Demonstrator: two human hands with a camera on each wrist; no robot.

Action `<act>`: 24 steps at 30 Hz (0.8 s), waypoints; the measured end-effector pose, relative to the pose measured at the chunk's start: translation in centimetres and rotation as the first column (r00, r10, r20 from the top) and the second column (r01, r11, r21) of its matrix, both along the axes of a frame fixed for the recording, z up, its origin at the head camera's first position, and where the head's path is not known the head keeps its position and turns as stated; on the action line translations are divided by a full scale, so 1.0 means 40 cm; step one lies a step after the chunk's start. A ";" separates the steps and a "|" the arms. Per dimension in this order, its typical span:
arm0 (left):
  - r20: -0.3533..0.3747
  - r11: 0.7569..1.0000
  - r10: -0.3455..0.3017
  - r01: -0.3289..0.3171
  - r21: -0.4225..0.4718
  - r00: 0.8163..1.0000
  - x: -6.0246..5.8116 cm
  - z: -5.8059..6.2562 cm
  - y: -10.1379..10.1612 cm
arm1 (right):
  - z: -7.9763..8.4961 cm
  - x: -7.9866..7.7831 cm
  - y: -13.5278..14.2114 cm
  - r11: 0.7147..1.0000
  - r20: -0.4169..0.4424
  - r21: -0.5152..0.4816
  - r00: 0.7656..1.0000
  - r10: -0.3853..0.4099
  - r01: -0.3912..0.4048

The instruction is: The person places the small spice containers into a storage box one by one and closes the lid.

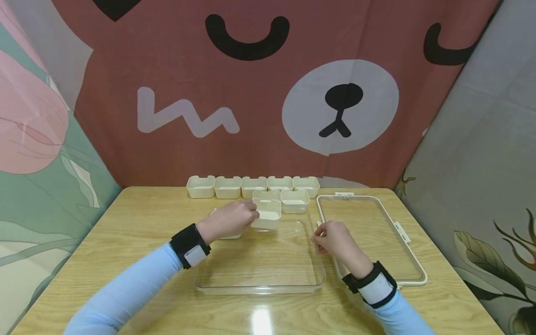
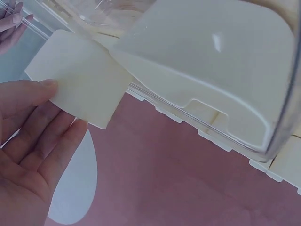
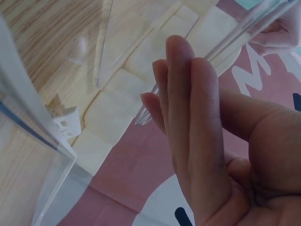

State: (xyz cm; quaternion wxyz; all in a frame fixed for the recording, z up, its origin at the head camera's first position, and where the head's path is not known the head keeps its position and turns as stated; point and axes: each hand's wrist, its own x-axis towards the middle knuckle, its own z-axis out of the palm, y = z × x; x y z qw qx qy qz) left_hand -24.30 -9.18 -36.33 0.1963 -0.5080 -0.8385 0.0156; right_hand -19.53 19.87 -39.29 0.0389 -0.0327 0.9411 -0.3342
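My left hand point(image 1: 229, 217) pinches a small cream bin point(image 1: 269, 215) by its side, above the back of a clear rectangular container point(image 1: 259, 290). In the left wrist view, the thumb is on one side of this bin point(image 2: 82, 77) and the fingers are on the other. Another cream bin point(image 2: 211, 47) stands inside the container's back left corner, mostly covered by the left hand in the head view. My right hand point(image 1: 337, 239) is at the container's right rim, its fingers point(image 3: 204, 132) nearly straight and its thumb partly hidden behind them.
Several cream bins point(image 1: 228, 188) line the back of the table, with two more point(image 1: 295, 200) just in front. To the right lies a clear lid with a white frame point(image 1: 412, 253) and clips. The wooden table point(image 1: 138, 218) meets a patterned curtain point(image 1: 188, 153) behind.
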 end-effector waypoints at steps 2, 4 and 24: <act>0.007 1.000 0.014 -0.014 -0.023 1.000 0.001 0.001 0.003 | 0.000 0.000 0.000 1.000 -0.003 -0.005 1.000 0.002 -0.002; 0.011 0.998 0.030 -0.029 -0.051 1.000 0.002 0.002 0.007 | 0.001 0.000 0.000 1.000 -0.005 -0.010 1.000 0.004 -0.005; 0.102 0.996 0.040 -0.031 -0.088 0.994 -0.006 -0.018 0.052 | -0.002 -0.001 0.004 1.000 -0.001 -0.030 1.000 0.003 -0.003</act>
